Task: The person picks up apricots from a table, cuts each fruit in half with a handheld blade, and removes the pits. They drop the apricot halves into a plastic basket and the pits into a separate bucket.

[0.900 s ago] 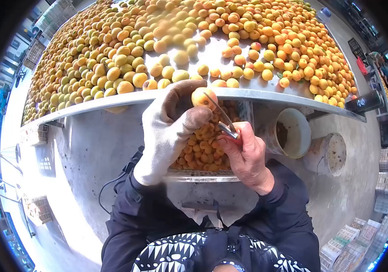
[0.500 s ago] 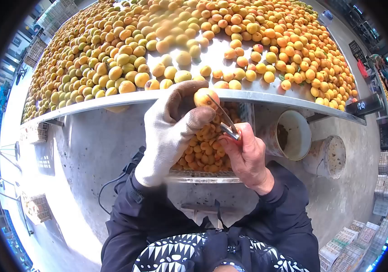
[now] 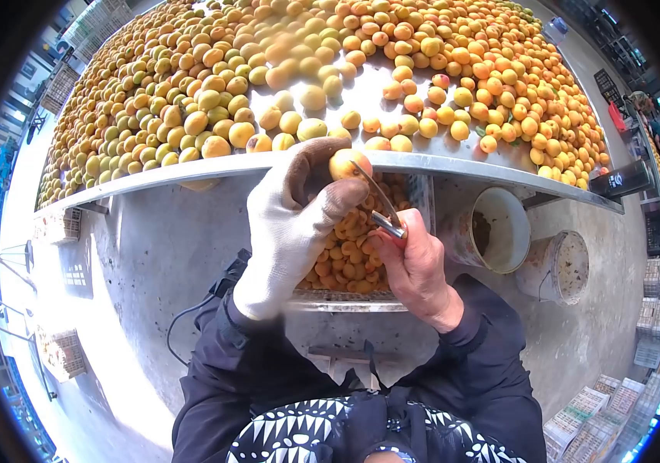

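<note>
My left hand (image 3: 291, 212), in a white glove with brown-stained fingertips, pinches an apricot (image 3: 349, 164) between thumb and fingers near the table's front edge. Bare, my right hand (image 3: 418, 270) grips a small knife (image 3: 381, 193) with a metal handle. The thin blade slants up and left, its tip at the right side of the apricot. Below both hands sits a crate (image 3: 345, 306) of apricots (image 3: 349, 266), many of which look cut open; the hands hide part of it.
A metal table (image 3: 453, 163) heaped with whole apricots (image 3: 160, 116) spans the front. Two white buckets (image 3: 516, 231) (image 3: 577, 266) stand on the floor at right. Stacked crates (image 3: 596, 417) fill the lower right, and another crate (image 3: 61, 355) sits at left.
Both hands stay nearly in place, the knife still at the apricot. My right hand has shifted very slightly to the left.
</note>
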Available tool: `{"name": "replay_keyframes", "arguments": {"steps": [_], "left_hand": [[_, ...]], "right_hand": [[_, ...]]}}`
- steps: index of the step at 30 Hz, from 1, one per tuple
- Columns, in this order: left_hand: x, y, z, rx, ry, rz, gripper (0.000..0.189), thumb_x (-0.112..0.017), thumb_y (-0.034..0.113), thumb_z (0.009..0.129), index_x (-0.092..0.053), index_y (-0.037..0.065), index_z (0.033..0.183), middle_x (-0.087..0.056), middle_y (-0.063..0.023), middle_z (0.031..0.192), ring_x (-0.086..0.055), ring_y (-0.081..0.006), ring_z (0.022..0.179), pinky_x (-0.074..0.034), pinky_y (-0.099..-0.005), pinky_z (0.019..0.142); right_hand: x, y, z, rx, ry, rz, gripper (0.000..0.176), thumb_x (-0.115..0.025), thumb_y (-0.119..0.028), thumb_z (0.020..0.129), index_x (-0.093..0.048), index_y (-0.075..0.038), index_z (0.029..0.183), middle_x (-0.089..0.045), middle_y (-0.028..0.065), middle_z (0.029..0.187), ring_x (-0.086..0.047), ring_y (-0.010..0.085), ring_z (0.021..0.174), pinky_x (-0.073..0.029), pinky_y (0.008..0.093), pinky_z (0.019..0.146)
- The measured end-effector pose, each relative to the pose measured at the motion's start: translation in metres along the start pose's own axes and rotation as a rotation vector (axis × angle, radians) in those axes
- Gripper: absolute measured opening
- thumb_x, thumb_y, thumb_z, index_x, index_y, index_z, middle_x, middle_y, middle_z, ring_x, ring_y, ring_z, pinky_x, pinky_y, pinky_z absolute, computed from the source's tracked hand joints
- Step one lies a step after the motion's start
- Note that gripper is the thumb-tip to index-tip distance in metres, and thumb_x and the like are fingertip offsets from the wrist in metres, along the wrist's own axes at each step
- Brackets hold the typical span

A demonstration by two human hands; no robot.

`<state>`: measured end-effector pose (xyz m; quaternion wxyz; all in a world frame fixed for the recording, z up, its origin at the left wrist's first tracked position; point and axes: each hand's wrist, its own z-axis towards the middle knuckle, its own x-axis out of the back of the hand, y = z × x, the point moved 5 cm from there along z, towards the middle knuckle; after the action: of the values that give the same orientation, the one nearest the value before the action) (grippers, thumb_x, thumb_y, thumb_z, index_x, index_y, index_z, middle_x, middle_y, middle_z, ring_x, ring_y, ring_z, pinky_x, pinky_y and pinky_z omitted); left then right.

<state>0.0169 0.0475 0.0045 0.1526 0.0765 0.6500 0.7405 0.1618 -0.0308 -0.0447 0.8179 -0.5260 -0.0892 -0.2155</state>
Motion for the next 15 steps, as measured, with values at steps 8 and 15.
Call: {"name": "replay_keyframes", "arguments": {"steps": [8,15], "left_hand": [[0.003,-0.002,-0.001,-0.188,0.076,0.208,0.045,-0.078,0.022,0.085,-0.062,-0.003,0.119,-0.07,-0.0093,0.098,-0.064,-0.0107,0.088,-0.052,-0.0259,0.081],[0.002,-0.006,0.0,-0.168,0.08,0.215,0.043,-0.077,0.021,0.086,-0.062,-0.005,0.117,-0.07,-0.0097,0.099,-0.064,-0.0114,0.088,-0.051,-0.0261,0.081]], "right_hand": [[-0.008,0.007,0.001,0.056,0.008,-0.098,0.02,-0.063,-0.005,0.093,-0.043,-0.003,0.098,-0.056,0.0155,0.071,-0.062,0.038,0.062,-0.048,0.0394,0.052],[-0.012,0.014,0.003,0.026,0.017,-0.132,0.021,-0.062,-0.009,0.094,-0.043,-0.003,0.097,-0.056,0.0156,0.071,-0.062,0.0388,0.063,-0.048,0.0412,0.052]]}}
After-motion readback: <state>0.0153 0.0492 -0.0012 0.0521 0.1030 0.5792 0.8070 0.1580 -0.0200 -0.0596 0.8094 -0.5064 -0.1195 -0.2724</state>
